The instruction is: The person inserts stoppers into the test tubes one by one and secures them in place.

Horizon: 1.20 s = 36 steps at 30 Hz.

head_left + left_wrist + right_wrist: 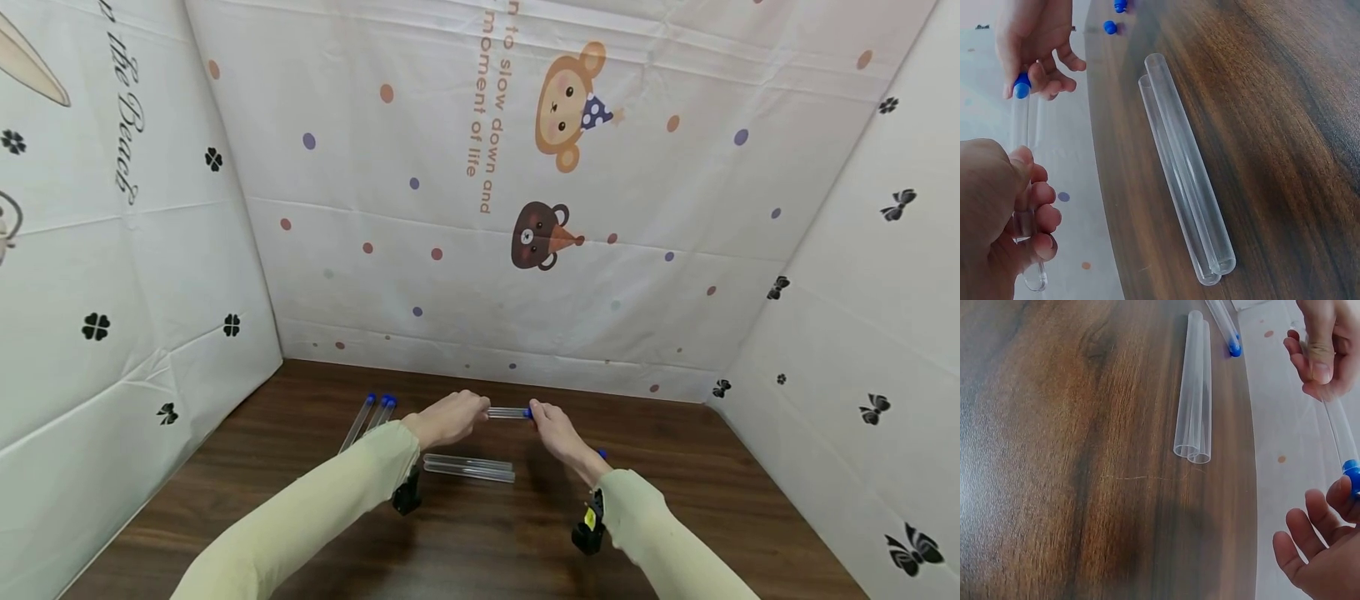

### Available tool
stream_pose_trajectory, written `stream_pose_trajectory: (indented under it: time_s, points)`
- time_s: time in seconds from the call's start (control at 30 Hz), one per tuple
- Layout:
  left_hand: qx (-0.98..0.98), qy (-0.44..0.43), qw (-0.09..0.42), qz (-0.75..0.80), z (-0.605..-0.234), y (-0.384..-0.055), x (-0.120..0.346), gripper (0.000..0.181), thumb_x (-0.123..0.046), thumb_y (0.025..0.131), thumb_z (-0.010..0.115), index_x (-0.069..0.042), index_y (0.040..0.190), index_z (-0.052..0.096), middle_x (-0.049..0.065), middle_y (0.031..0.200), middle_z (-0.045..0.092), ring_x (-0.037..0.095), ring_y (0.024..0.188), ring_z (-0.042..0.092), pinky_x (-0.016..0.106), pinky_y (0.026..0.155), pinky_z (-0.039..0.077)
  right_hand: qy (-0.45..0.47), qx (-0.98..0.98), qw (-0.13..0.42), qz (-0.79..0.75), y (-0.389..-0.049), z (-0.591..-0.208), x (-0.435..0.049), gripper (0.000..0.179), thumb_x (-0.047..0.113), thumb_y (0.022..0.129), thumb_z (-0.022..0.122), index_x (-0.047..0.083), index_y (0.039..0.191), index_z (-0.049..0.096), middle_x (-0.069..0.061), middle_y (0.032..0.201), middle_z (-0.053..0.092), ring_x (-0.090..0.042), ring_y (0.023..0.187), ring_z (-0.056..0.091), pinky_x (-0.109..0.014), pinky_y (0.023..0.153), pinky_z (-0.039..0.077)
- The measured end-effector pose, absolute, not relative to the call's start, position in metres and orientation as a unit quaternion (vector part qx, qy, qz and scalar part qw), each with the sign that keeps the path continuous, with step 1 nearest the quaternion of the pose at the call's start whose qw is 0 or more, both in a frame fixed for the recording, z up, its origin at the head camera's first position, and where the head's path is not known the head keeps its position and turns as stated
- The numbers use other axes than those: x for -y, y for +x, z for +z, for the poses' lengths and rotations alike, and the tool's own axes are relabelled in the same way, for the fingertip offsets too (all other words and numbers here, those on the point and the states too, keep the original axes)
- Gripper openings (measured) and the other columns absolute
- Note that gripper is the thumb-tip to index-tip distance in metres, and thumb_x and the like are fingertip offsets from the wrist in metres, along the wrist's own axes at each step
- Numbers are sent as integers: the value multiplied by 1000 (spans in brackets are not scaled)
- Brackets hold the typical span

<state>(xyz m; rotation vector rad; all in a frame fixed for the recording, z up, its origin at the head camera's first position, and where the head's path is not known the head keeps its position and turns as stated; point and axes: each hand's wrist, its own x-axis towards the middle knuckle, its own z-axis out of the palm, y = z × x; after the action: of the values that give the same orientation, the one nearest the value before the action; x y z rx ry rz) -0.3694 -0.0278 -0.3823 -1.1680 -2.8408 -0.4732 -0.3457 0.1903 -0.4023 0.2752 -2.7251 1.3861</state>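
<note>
My left hand grips a clear test tube round its body, its rounded end sticking out below the fingers in the left wrist view. At the tube's other end, thumb and index finger of my right hand pinch a blue stopper seated at the mouth. The right hand's other fingers are spread loosely. Two clear test tubes without stoppers lie side by side on the table below the hands, their open mouths toward the right.
Several tubes with blue stoppers lie at the left on the dark wooden table. Two loose blue stoppers sit on the right, partly behind the right wrist in the head view. Printed white sheets wall the table's back and sides.
</note>
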Motion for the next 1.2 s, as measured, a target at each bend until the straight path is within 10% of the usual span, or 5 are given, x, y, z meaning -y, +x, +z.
stream_pose_trajectory:
  time_s: [1.2]
  points:
    - [919, -359, 52, -155, -381, -362, 16, 21, 3, 94, 52, -6, 105, 67, 7, 110, 72, 20, 105, 67, 30, 87, 55, 41, 888, 51, 456, -341, -395, -189, 47, 21, 106, 31, 5, 67, 50, -9, 77, 56, -18, 70, 47, -28, 66, 36]
